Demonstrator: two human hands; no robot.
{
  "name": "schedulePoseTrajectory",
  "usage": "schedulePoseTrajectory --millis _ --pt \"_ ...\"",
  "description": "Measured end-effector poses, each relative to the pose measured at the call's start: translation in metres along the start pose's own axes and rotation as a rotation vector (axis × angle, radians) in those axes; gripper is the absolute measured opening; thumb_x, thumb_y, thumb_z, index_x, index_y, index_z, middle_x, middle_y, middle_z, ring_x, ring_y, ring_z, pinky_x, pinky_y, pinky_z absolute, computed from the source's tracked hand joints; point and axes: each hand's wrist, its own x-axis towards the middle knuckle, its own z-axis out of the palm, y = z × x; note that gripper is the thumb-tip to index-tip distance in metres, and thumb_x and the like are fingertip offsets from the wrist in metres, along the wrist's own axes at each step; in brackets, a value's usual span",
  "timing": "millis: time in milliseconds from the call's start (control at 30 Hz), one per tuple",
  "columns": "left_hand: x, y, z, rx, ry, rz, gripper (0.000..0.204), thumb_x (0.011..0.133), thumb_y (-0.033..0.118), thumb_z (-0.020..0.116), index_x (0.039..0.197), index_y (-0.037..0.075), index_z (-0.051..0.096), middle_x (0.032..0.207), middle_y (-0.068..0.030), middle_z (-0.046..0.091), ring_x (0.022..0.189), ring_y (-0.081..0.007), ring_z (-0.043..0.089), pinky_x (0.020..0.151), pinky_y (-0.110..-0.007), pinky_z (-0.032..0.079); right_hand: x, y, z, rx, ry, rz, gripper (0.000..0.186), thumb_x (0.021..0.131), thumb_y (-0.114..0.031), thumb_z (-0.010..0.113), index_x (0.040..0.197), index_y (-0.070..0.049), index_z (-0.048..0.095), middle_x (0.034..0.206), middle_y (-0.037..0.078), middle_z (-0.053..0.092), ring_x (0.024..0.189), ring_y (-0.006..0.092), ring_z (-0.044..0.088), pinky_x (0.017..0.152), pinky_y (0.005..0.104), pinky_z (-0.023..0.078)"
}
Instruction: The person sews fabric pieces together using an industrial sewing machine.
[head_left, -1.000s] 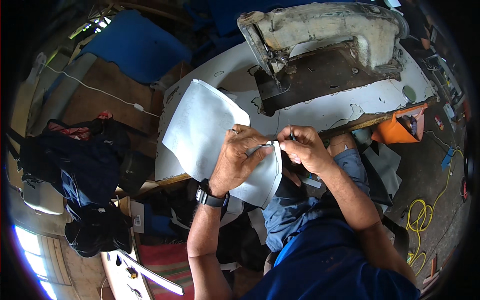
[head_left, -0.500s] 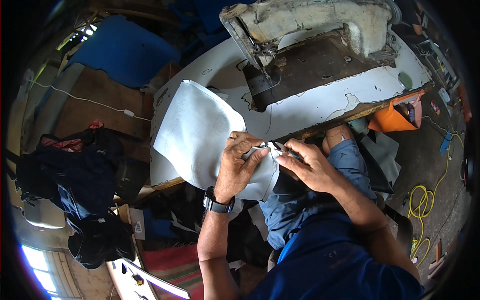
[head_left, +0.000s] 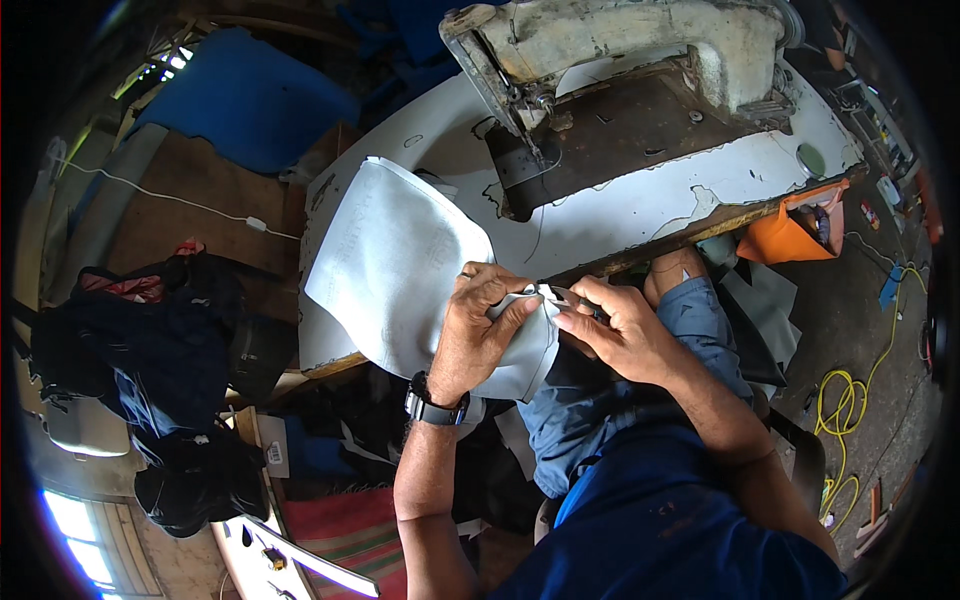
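Observation:
A piece of white, leather-like sheet material (head_left: 390,250) lies partly on the table and hangs over its front edge onto my lap. My left hand (head_left: 482,325), with a watch on its wrist, pinches the folded edge of this sheet between thumb and fingers. Close against that fold, my right hand (head_left: 622,325) is closed around a small tool with a dark part and a pale metal tip (head_left: 562,294). Fingers hide most of the tool, so its exact kind is unclear. A dark thread or line runs down the sheet below the fold.
An old, worn sewing machine (head_left: 640,50) stands on the chipped white table (head_left: 620,235), a thread trailing from its needle. An orange pouch (head_left: 775,237) hangs at the table's right edge. Dark bags (head_left: 180,350) are at the left; a yellow cable (head_left: 845,400) lies coiled on the floor.
Both hands stay at the fold, the left still pinching it. My right fingers have shifted slightly, showing more of the tool's dark part.

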Motion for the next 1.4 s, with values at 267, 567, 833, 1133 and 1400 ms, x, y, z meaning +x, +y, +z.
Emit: schedulePoseTrajectory --millis 267,567,833,1133,1400 --pt "0.0 0.002 0.0 0.021 -0.011 -0.016 0.027 0.094 0.019 0.083 0.114 0.002 0.08 0.103 -0.0079 0.075 0.104 -0.024 0.06 0.093 -0.039 0.047 -0.001 0.006 -0.002 -0.02 -0.058 0.016 0.023 0.105 -0.022 0.072 0.106 0.0 0.063 0.07 0.009 0.06 0.061 0.0143 0.057 0.056 0.034 0.045" --pt "-0.001 0.001 -0.001 0.012 -0.014 -0.018 0.027 0.094 0.02 0.083 0.114 0.002 0.08 0.104 -0.0079 0.076 0.104 -0.024 0.061 0.091 -0.038 0.048 -0.002 0.0 -0.003 -0.056 -0.057 0.007 0.025 0.104 -0.023 0.073 0.107 0.0 0.064 0.07 0.01 0.061 0.059 0.0169 0.058 0.056 0.0347 0.046" --pt "-0.004 0.001 0.0 -0.024 0.01 0.026 0.024 0.094 0.019 0.082 0.113 0.004 0.081 0.102 -0.0066 0.074 0.102 -0.0234 0.059 0.091 -0.038 0.047 -0.005 0.003 0.001 0.222 -0.103 0.225 0.035 0.108 -0.033 0.069 0.12 0.0 0.067 0.089 0.007 0.066 0.078 0.0114 0.056 0.069 0.0294 0.049" --pt "-0.006 0.001 -0.001 -0.021 0.019 0.108 0.018 0.096 0.015 0.08 0.111 0.004 0.079 0.101 -0.0054 0.072 0.101 -0.0236 0.058 0.092 -0.038 0.043 -0.008 0.022 -0.001 0.577 -0.263 0.397 0.036 0.109 -0.037 0.066 0.12 -0.003 0.067 0.086 -0.004 0.056 0.074 0.0043 0.046 0.063 0.024 0.041" --pt "-0.006 0.0 0.0 -0.008 -0.006 0.113 0.017 0.096 0.013 0.08 0.11 0.004 0.078 0.101 -0.0058 0.071 0.101 -0.024 0.057 0.092 -0.038 0.043 0.0 0.01 0.003 0.531 -0.259 0.356 0.038 0.109 -0.04 0.067 0.122 -0.004 0.066 0.083 -0.006 0.05 0.071 0.0043 0.041 0.06 0.0237 0.036"
